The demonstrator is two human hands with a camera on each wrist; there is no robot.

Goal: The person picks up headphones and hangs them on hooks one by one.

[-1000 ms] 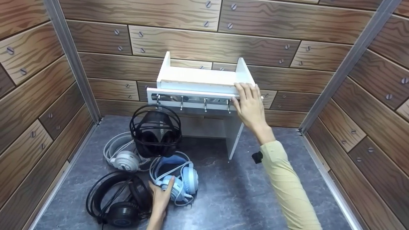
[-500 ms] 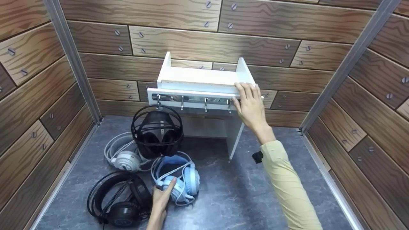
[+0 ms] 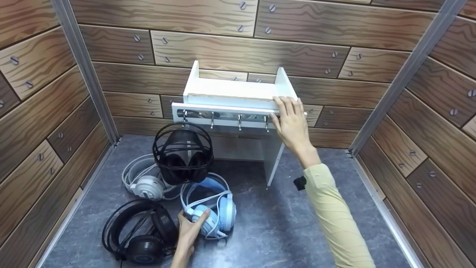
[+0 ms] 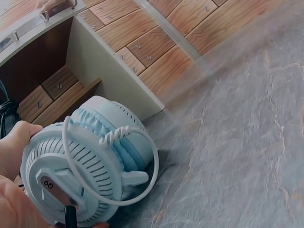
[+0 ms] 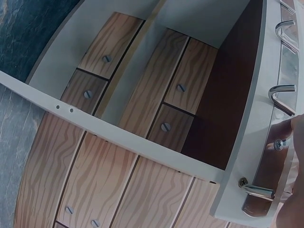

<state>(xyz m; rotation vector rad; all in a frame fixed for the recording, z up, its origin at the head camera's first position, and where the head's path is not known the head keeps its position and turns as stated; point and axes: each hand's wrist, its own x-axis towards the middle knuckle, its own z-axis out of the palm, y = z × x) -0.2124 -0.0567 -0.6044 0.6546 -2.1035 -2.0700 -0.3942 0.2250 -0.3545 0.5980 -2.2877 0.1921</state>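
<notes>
Light blue over-ear headphones (image 3: 206,220) with a thin coiled cable are tilted just above the grey floor. My left hand (image 3: 189,227) grips one ear cup (image 4: 71,175), thumb on one side; its other fingers are mostly hidden. Farther back stands a white rack (image 3: 238,91) with a row of silver hooks (image 3: 239,122) across its front board. My right hand (image 3: 292,124) rests on the board's right end, fingers laid over the top and thumb near the rightmost hook (image 5: 259,191). Black headphones (image 3: 183,156) hang from the leftmost hook.
White headphones (image 3: 148,186) lie on the floor behind the left hand. Larger black headphones (image 3: 141,234) lie to its left. The rack's right side panel (image 3: 274,158) reaches down to the floor. Wood-patterned walls (image 3: 427,149) enclose the space on three sides.
The left hand has moved slightly right with the light blue headphones, which have risen a little and tilted. The right hand stays on the rack; the hanging black headphones have shifted slightly right.
</notes>
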